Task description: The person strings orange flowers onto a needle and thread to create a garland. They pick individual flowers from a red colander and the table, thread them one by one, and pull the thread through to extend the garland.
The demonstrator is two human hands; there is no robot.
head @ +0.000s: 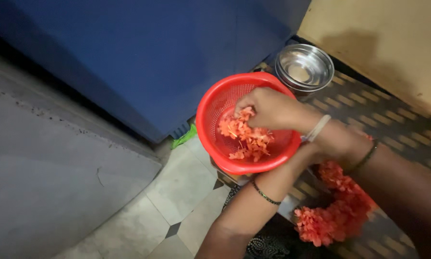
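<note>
A round red plastic basket (210, 112) holds several loose orange flowers (246, 139). My right hand (268, 108) reaches into it from the right, fingers pinched on a few flowers near the top of the pile. A white band and a dark bangle circle that arm. My left hand (307, 154) comes up from below, with a dark bangle on its wrist. It lies at the basket's right rim and is mostly hidden under my right wrist. A strung garland of orange flowers (335, 216) hangs just below both wrists.
An empty steel bowl (304, 67) stands behind the basket on a dark patterned mat (393, 120). A large blue surface (143, 57) rises at the back left. Grey tiled floor (177, 206) and a grey slab (47, 168) lie to the left. A green scrap (184, 136) sits by the blue surface.
</note>
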